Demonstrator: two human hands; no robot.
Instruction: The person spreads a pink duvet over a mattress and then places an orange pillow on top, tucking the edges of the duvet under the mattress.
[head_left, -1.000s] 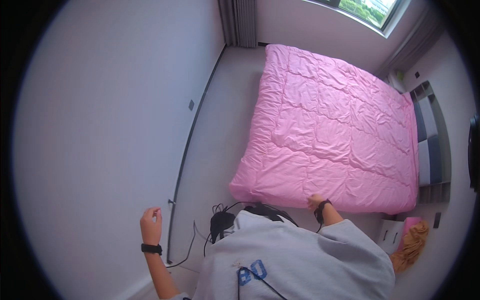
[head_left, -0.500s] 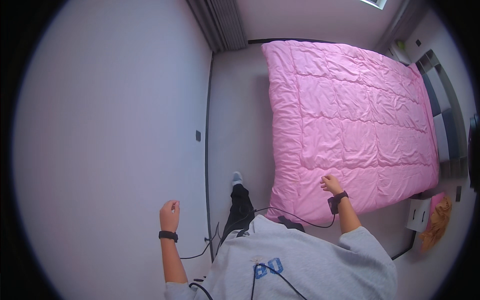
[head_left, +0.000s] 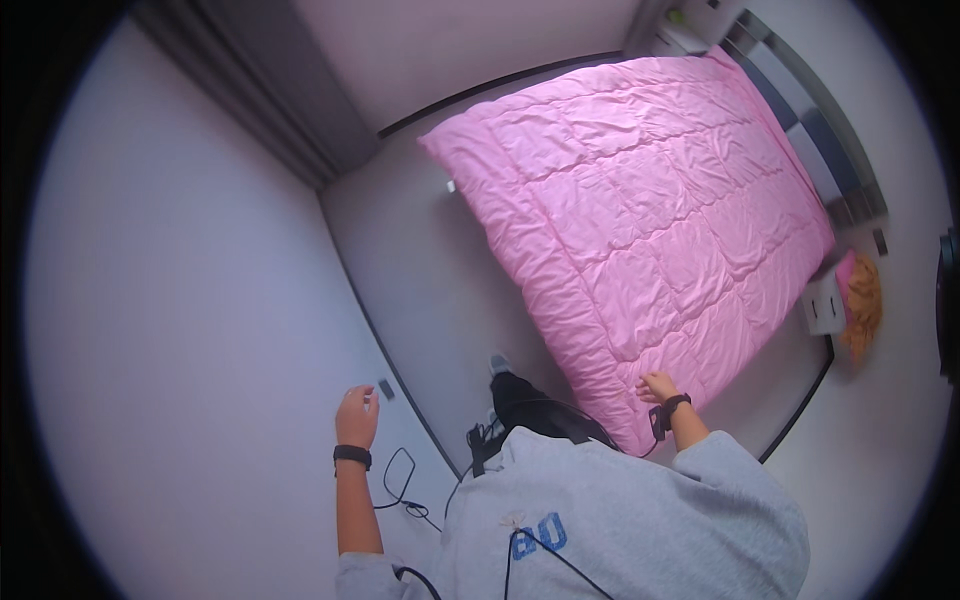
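Note:
My left hand (head_left: 357, 416) hangs in the air on the left, in front of the white wall, its fingers loosely bent with a gap by the thumb. Nothing is in it. My right hand (head_left: 657, 386) hovers over the near corner of a pink quilted comforter (head_left: 650, 210), fingers relaxed and apart, also without anything held. Whether it touches the fabric I cannot tell. The comforter is spread over the bed, somewhat wrinkled, and hangs down along the left side. Each wrist wears a black band, and a small dark device with a cable sits at the right one.
A strip of grey floor (head_left: 400, 250) runs between bed and wall (head_left: 190, 300). Grey curtains (head_left: 270, 90) hang at the far left. A blue-grey headboard (head_left: 815, 150) and a white nightstand (head_left: 825, 308) with brown cloth (head_left: 862, 300) are at right. Black cables (head_left: 400, 480) dangle beside me.
My view has turned, so the bed now lies slanted and its far end has moved left. I have stepped along the bedside. Both hands remain empty in much the same pose.

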